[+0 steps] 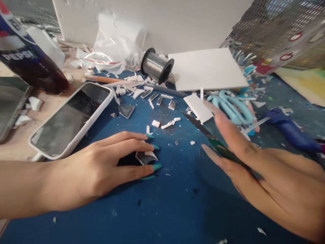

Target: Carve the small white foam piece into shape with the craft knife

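Note:
My left hand point(109, 162) lies palm down on the blue mat point(177, 210), its fingers stretched out and slightly spread. Between and under those fingers shows a small dark piece with a white edge point(146, 157); whether they press on it I cannot tell. My right hand point(266, 173), blurred by motion, is closed around a craft knife point(218, 145). Its dark pointed blade point(195, 121) points up and left over the mat. Small white foam scraps point(171, 123) lie between the hands. Just beyond them are several small dark-faced pieces point(159, 100).
A phone point(71, 122) and a Pepsi bottle point(30, 54) stand at left. Toward the back are a wire spool point(156, 66), a plastic bag point(111, 51) and a white foam sheet point(208, 69). Light-blue scissors point(235, 108) and a dark-blue handled tool point(291, 130) lie at right.

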Demonstrator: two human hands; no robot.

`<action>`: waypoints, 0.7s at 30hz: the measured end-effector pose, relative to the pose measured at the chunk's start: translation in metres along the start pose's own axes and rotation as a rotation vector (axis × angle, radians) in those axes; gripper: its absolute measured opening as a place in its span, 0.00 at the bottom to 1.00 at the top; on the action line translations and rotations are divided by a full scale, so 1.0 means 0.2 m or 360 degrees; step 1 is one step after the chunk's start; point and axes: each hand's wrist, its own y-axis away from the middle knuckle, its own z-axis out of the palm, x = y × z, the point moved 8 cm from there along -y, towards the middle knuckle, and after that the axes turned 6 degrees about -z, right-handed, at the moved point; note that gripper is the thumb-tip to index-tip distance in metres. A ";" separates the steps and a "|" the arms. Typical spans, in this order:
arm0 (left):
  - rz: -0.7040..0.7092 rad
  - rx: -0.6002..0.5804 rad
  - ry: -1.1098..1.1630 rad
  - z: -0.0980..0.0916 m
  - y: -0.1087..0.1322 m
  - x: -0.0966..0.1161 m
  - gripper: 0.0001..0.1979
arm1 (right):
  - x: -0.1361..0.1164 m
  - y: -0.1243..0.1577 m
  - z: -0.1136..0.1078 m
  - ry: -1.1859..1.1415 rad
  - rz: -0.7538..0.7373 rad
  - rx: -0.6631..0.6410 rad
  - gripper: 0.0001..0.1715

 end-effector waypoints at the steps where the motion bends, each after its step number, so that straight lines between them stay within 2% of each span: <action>1: 0.0111 -0.0048 -0.0056 0.01 0.00 0.02 0.18 | 0.01 -0.05 0.00 -0.0028 0.0045 -0.0016 0.31; 4: 0.0107 0.0104 0.0095 -0.05 -0.04 0.03 0.17 | 0.00 -0.19 -0.02 0.0167 0.0038 0.0166 0.27; 7: -0.0109 0.0265 0.0316 -0.11 -0.07 0.00 0.13 | -0.05 -0.24 -0.03 0.0379 -0.0077 0.0414 0.16; 10: -0.0349 0.0339 0.0576 -0.12 -0.08 -0.05 0.09 | -0.05 -0.23 -0.01 0.0425 -0.0048 0.0558 0.09; 16: -0.0761 0.0470 0.1329 -0.06 -0.08 -0.18 0.11 | -0.04 -0.18 0.04 0.0131 0.0049 0.0571 0.06; 19: -0.0895 0.0469 0.1676 0.00 -0.09 -0.21 0.07 | -0.01 -0.18 0.08 -0.0273 0.0162 0.0492 0.04; 21: -0.0951 0.0424 0.1862 0.04 -0.10 -0.21 0.08 | 0.01 -0.18 0.11 -0.0552 0.0257 0.0436 0.03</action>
